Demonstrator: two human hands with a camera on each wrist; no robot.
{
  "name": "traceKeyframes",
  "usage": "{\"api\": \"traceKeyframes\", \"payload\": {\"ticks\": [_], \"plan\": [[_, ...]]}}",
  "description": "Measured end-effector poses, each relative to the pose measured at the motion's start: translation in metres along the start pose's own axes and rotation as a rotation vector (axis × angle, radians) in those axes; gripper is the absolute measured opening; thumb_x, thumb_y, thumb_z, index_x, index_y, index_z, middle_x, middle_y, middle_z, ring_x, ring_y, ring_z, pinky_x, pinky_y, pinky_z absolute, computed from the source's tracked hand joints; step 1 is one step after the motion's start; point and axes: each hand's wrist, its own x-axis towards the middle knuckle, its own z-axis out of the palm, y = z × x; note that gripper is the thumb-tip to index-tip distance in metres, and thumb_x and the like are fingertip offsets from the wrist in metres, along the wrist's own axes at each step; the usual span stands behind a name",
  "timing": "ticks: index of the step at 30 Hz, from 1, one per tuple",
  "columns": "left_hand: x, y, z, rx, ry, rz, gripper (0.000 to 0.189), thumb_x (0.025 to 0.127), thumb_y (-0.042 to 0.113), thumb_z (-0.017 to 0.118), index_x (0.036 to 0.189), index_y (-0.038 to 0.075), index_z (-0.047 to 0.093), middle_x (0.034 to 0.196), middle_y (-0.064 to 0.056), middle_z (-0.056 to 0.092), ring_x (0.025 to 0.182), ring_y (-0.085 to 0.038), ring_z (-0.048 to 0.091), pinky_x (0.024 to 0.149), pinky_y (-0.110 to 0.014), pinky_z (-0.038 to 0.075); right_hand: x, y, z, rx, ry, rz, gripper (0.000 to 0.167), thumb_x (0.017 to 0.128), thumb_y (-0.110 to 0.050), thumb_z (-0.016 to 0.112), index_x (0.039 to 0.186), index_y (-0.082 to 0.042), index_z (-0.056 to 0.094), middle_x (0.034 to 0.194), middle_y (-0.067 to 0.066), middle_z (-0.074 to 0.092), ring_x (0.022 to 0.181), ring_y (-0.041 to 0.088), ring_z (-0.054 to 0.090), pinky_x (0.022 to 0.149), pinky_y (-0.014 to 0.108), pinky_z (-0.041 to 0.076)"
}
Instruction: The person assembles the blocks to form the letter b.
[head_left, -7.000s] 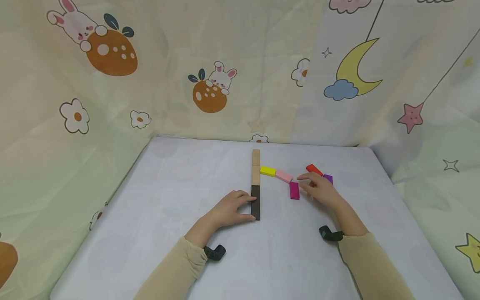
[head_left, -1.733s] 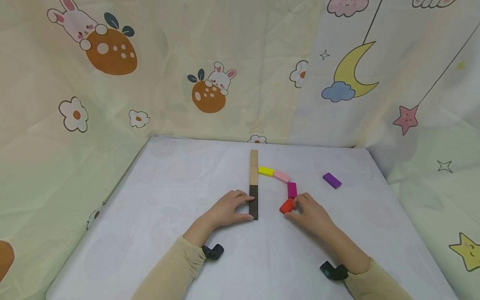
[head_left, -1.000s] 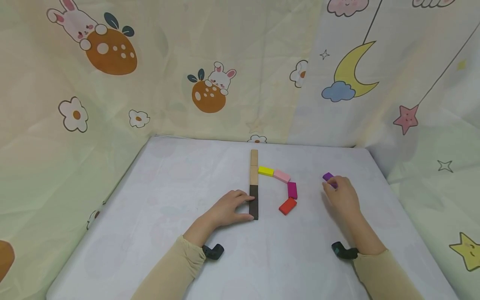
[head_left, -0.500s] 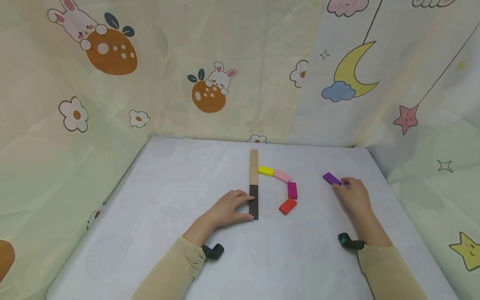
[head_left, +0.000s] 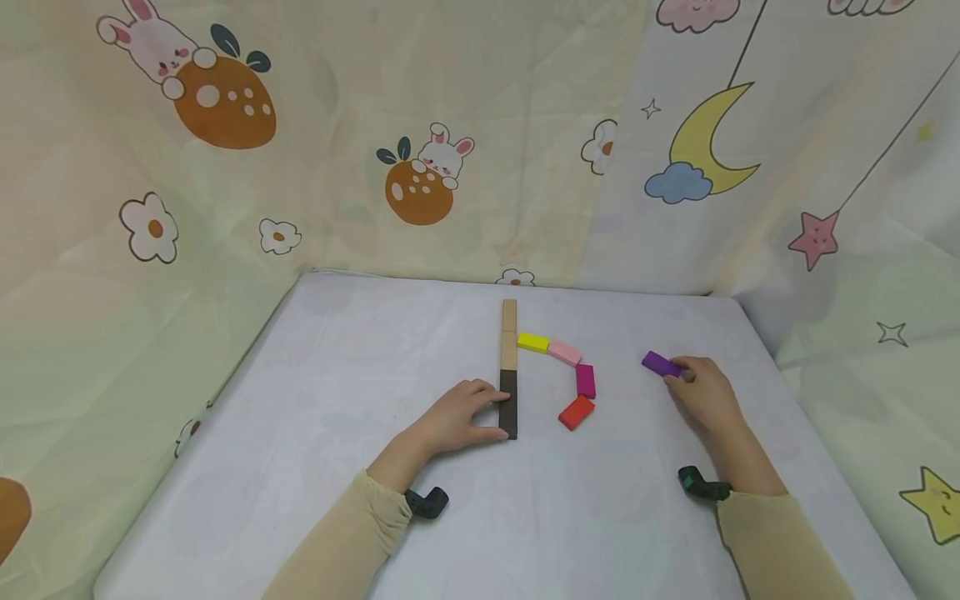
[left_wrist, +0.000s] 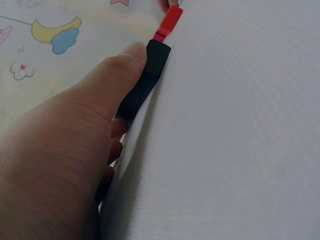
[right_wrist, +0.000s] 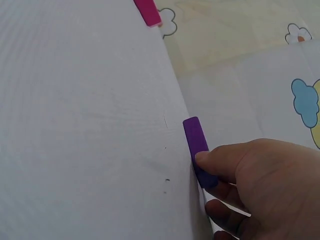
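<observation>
On the white table my left hand (head_left: 457, 417) holds the black strip of wooden block (head_left: 508, 405), thumb at its near end and a fingertip on it further up. In the left wrist view the other fingers curl behind the strip. Natural wood blocks (head_left: 510, 335) continue it away from me. A curve of touching blocks runs off them: yellow (head_left: 533, 342), pink (head_left: 564, 352), magenta (head_left: 586, 382) and red (head_left: 577, 412). Further right, my right hand (head_left: 708, 396) pinches the right end of a purple block (right_wrist: 197, 142) between thumb and fingers; the fingers hide that end.
The tabletop (head_left: 360, 350) is covered in white cloth. A printed fabric curtain (head_left: 330, 183) stands behind it and on both sides. Each wrist wears a small black camera (head_left: 427, 503).
The red block came to the magenta block's near end and was let go. My right hand moved right to the purple block, gripped it and shifted it slightly. My left hand stayed put.
</observation>
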Motion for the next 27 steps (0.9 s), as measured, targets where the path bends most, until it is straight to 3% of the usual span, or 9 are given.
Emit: {"api": "traceKeyframes", "payload": {"ticks": [7, 10, 17, 22, 27], "plan": [[0.001, -0.002, 0.001, -0.009, -0.009, -0.006, 0.066, 0.086, 0.063, 0.065, 0.143, 0.032, 0.052, 0.136, 0.005, 0.054, 0.129, -0.015, 0.048, 0.112, -0.035, 0.039, -0.004, -0.016, -0.001, 0.023, -0.077, -0.050, 0.047, 0.098, -0.029, 0.060, 0.133, 0.002, 0.053, 0.122, 0.024, 0.053, 0.098, 0.035, 0.054, 0.076, 0.042, 0.046], [0.001, -0.001, 0.001, -0.008, -0.009, -0.005, 0.066, 0.086, 0.064, 0.065, 0.143, 0.033, 0.052, 0.136, 0.006, 0.054, 0.129, -0.015, 0.048, 0.112, -0.035, 0.039, -0.007, -0.035, 0.000, 0.043, -0.130, -0.102, 0.044, 0.097, -0.030, 0.062, 0.132, -0.003, 0.055, 0.122, 0.019, 0.054, 0.097, 0.029, 0.051, 0.075, 0.036, 0.043], [0.001, -0.001, 0.000, -0.004, -0.011, -0.003, 0.067, 0.086, 0.065, 0.064, 0.143, 0.033, 0.051, 0.137, 0.006, 0.053, 0.129, -0.015, 0.047, 0.113, -0.035, 0.039, -0.023, -0.086, 0.018, 0.096, -0.235, -0.243, 0.035, 0.093, -0.022, 0.069, 0.126, -0.013, 0.061, 0.107, 0.006, 0.058, 0.089, 0.020, 0.050, 0.070, 0.027, 0.046], [0.001, -0.001, 0.000, 0.004, -0.009, -0.001, 0.067, 0.086, 0.065, 0.063, 0.143, 0.033, 0.051, 0.137, 0.005, 0.053, 0.129, -0.016, 0.047, 0.114, -0.035, 0.038, -0.039, -0.117, 0.032, 0.111, -0.299, -0.311, 0.035, 0.090, -0.021, 0.073, 0.123, -0.017, 0.063, 0.102, 0.001, 0.058, 0.084, 0.017, 0.051, 0.066, 0.023, 0.047], [0.001, -0.003, 0.001, 0.013, 0.001, 0.011, 0.067, 0.086, 0.065, 0.064, 0.143, 0.032, 0.051, 0.136, 0.005, 0.054, 0.129, -0.016, 0.048, 0.114, -0.034, 0.038, -0.049, -0.136, 0.043, 0.060, -0.336, -0.318, 0.035, 0.088, -0.028, 0.076, 0.121, -0.023, 0.065, 0.104, -0.005, 0.058, 0.091, 0.014, 0.052, 0.075, 0.026, 0.049]]}}
